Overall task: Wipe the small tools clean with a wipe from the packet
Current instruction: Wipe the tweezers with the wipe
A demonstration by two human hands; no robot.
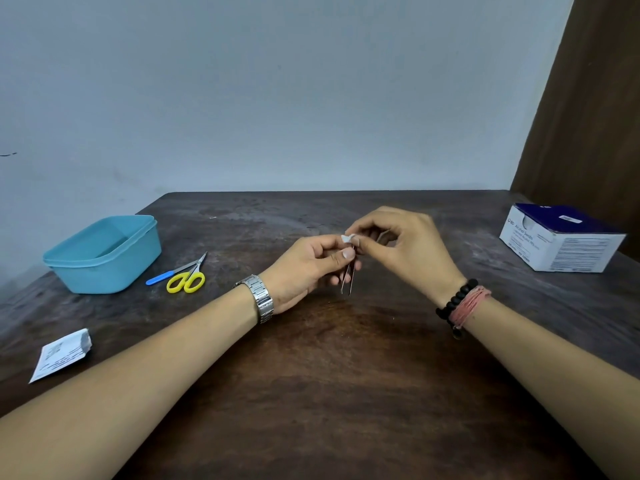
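Above the middle of the table my left hand (308, 265) pinches thin metal tweezers (348, 280), whose open legs hang down toward me. My right hand (401, 247) pinches a small white wipe (347, 238) around the tweezers' upper end, right beside my left thumb. Small yellow-handled scissors (188, 277) and a blue-handled tool (166, 274) lie together on the table to the left. A torn white wipe packet (60, 356) lies flat near the left front edge.
A light blue plastic tub (104, 258) stands at the left, just behind the scissors. A white and dark blue box of swabs (561, 239) sits at the far right. The dark wooden table (329, 375) ends at a pale wall behind.
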